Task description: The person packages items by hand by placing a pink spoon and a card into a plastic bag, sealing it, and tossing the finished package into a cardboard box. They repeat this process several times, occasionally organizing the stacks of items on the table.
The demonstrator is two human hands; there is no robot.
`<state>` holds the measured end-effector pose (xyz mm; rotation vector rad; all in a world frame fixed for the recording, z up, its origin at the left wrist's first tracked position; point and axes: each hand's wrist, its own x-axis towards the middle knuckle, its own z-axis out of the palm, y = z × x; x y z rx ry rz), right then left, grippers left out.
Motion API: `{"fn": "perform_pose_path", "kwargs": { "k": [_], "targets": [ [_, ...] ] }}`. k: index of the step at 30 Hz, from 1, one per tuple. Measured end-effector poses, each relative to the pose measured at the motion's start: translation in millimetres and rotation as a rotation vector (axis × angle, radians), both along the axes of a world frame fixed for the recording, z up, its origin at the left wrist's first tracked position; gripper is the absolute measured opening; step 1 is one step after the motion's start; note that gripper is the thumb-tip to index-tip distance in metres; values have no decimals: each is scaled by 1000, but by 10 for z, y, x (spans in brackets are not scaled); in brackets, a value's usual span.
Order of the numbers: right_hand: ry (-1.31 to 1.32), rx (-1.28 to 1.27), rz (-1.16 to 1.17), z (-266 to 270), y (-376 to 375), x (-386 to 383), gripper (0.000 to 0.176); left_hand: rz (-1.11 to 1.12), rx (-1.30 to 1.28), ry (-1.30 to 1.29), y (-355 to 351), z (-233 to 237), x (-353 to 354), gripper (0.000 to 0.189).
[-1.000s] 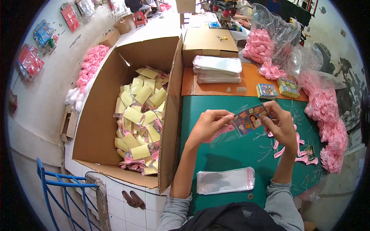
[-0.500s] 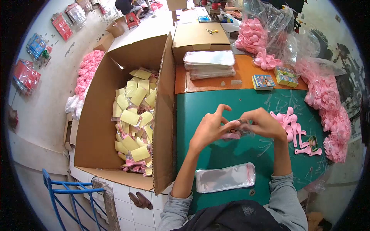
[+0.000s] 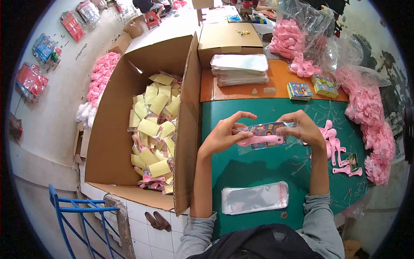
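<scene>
Over the green mat [image 3: 241,172], both hands hold a clear plastic bag [image 3: 245,150] between them. A pink plastic spoon [image 3: 262,140] and a dark, colourfully printed card [image 3: 265,128] show in the bag. My left hand [image 3: 221,136] pinches the left end by the spoon's bowl, index finger raised and curved. My right hand [image 3: 305,129] grips the right end, thumb over the card near the spoon's handle tip. Loose pink spoons [image 3: 333,144] lie just right of my right hand. Below the hands rests a stack of clear bags [image 3: 254,198].
A tall cardboard box [image 3: 187,125] at left holds many packed bags with yellow cards [image 3: 148,127]. Behind the mat are bag stacks [image 3: 239,69], printed card packs [image 3: 299,90] and bagged pink spoons [image 3: 288,36]. More bagged spoons [image 3: 366,108] line the right edge. A person [image 3: 146,5] sits far back.
The bag has come flat and level between the hands, so the spoon and card now show clearly. My left hand has shifted slightly left; the right hand has turned and opened its grip outward.
</scene>
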<state>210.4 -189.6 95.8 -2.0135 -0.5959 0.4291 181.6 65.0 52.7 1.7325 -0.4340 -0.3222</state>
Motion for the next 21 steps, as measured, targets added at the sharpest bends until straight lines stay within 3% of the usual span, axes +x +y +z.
{"fn": "perform_pose_path", "kwargs": {
  "k": [6, 12, 16, 21],
  "targets": [
    [-2, 17, -16, -49, -12, 10, 23, 81, -14, -41, -24, -54, 23, 44],
    [31, 104, -120, -95, 25, 5, 19, 12, -162, 41, -4, 16, -15, 48],
    [-25, 1, -161, -97, 29, 20, 19, 104, -129, -40, -7, -41, 11, 42],
    [-51, 47, -113, -92, 27, 5, 17, 152, -124, -103, -7, -26, 12, 41]
  ]
}}
